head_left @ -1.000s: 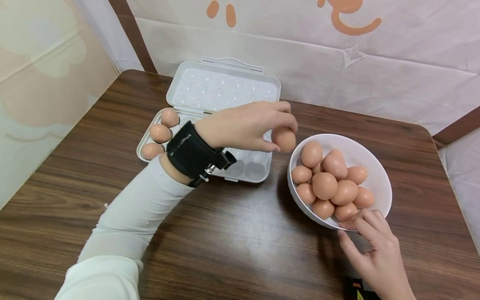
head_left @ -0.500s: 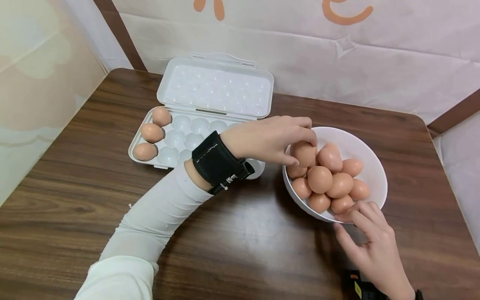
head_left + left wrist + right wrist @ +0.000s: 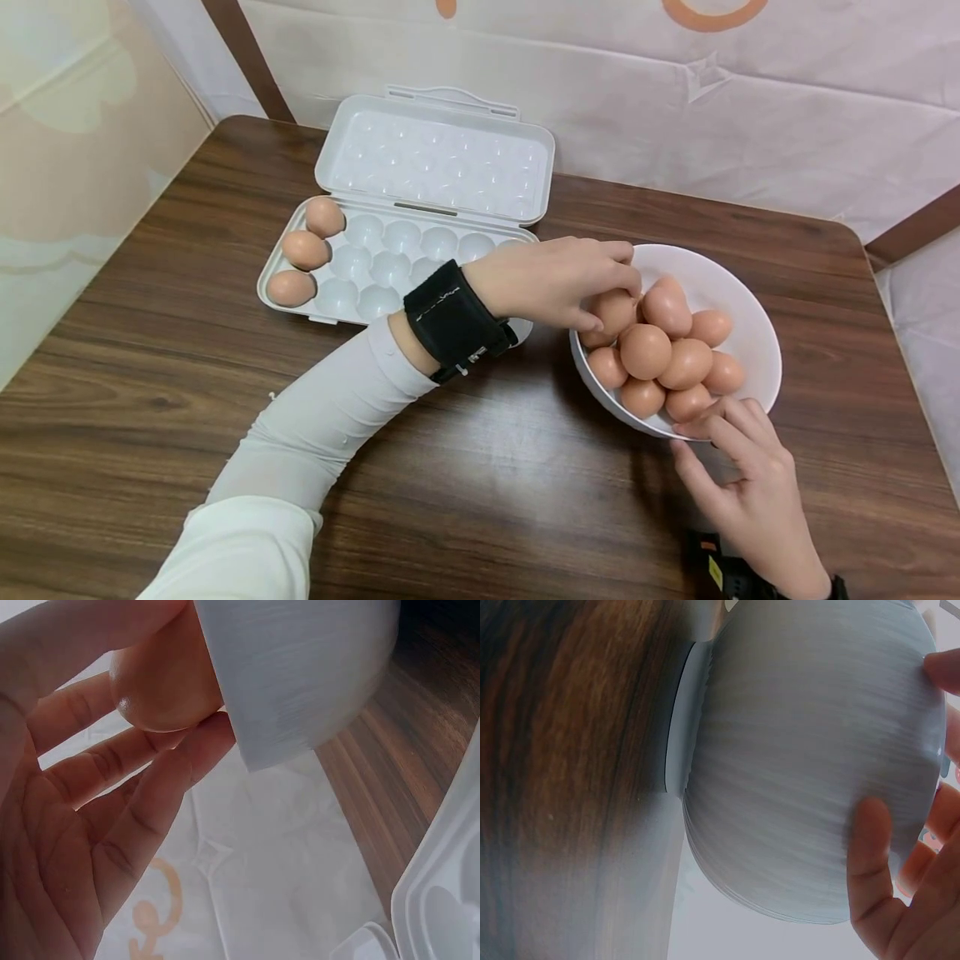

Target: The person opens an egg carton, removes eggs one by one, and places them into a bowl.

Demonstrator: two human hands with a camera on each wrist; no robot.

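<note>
Toward the table's (image 3: 150,400) far left edge I see the carton (image 3: 352,275), lid open, three eggs (image 3: 303,248) in its leftmost column. My left hand (image 3: 555,279) reaches across and pinches an egg (image 3: 613,310) at the bowl's (image 3: 750,333) left rim. My right hand (image 3: 750,492) touches the bowl's near rim, fingers loosely spread.

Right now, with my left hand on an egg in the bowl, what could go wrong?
1. The eggs are heaped; lifting the egg that your left hand grips could let neighbours roll and crack.
2. It is pinched by the fingers only, so it might slip.
3. The right hand just touches the bowl rim, so the bowl may shift if bumped.
</note>
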